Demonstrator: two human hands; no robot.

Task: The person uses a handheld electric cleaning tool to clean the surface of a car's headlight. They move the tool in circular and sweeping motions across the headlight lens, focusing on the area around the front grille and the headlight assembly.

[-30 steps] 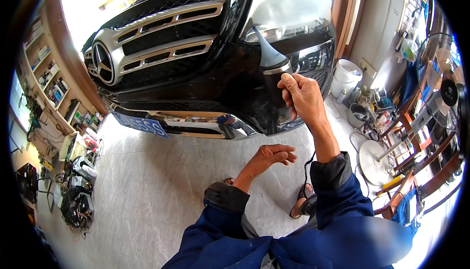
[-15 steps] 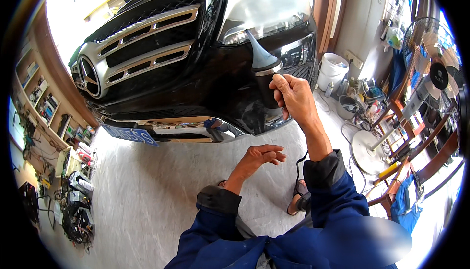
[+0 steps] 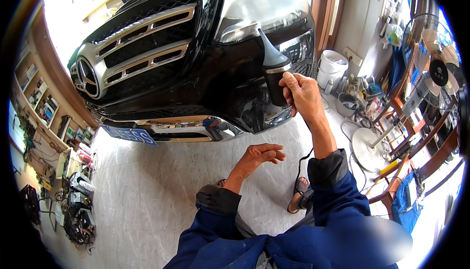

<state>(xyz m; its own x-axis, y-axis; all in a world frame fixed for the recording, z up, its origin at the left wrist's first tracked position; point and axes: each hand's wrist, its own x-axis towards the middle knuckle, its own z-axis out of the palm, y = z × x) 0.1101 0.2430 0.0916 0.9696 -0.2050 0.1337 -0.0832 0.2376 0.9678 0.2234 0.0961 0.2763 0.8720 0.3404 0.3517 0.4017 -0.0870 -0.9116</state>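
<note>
My right hand [image 3: 304, 95] is closed around the black body of a corded headlight vapor cup [image 3: 277, 84]. It has a metal rim and a tapering grey-blue spout [image 3: 271, 51]. The spout's tip points up at the lower edge of the headlight [image 3: 267, 5] on a black car [image 3: 205, 80]; whether it touches cannot be made out. A black cord [image 3: 300, 164] hangs below my right forearm. Lower and to the left, my left hand [image 3: 257, 160] hovers over the floor in front of the bumper, its fingers loosely stretched with nothing in them.
A white bucket [image 3: 333, 68] stands right of the car, with a smaller grey bucket [image 3: 346, 105] and bottles nearby. Farther right are a standing fan [image 3: 435, 71] and a wooden chair [image 3: 391, 190]. Car parts [image 3: 78, 215] and shelves [image 3: 36, 93] line the left side.
My right hand and the vapor cup have shifted a little to the right, carrying the spout tip along the headlight's lower edge. My left hand has hardly moved.
</note>
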